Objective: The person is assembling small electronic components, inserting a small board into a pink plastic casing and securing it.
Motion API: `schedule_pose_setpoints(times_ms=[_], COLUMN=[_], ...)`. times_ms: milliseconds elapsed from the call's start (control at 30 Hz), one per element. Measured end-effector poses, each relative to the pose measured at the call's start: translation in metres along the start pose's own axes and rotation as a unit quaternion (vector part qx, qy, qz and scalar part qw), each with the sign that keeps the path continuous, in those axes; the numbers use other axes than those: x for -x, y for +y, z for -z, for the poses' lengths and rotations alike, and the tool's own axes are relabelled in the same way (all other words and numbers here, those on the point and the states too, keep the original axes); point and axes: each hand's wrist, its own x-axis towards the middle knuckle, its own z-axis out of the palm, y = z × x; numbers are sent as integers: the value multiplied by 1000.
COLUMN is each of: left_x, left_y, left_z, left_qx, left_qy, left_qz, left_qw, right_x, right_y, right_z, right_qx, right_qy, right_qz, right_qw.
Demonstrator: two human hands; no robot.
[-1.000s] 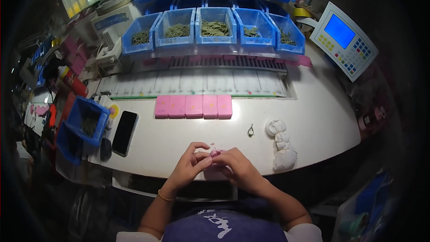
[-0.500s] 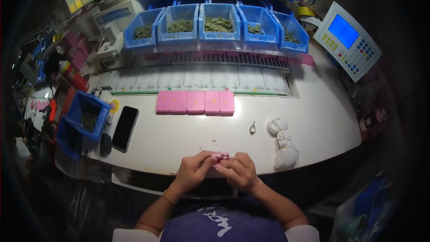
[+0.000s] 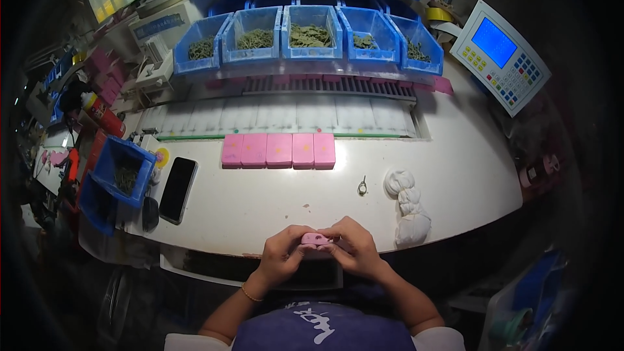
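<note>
Between my two hands, just in front of the table's near edge, is a pink rubber mould (image 3: 311,239) with a small dark hole in the side that shows. My left hand (image 3: 282,252) grips its left end, the fingers over the top and the thumb below. From the right, my right hand (image 3: 357,247) pinches the other end, so that much of the mould is covered. Farther back, a row of several pink mould blocks (image 3: 279,150) stands side by side. A small ring-shaped metal piece (image 3: 362,186) lies on the table beyond my right hand.
A knotted white cloth bundle (image 3: 409,207) rests at the right. To the left are a black phone (image 3: 179,190) and blue bins (image 3: 123,170). Blue bins of small greenish pieces (image 3: 311,34) line the back; a keypad with a blue screen (image 3: 499,55) stands back right.
The mould has turned in my hands and now shows its holed side, more closed than before. My right hand has shifted from fingers curled at its front to gripping its right end.
</note>
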Motion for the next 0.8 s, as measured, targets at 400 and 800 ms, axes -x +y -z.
schedule_pose_setpoints(times_ms=[400, 800], left_x=[5, -6], left_y=[-2, 35], left_z=[1, 11], left_qx=[181, -443], left_qy=[6, -9], left_qz=[131, 30], left_qw=[975, 896], right_x=[3, -15], right_y=[10, 22], right_z=[-21, 34], right_qx=[-98, 207], right_qy=[83, 146], right_qz=[48, 1], right_qw=[991, 967])
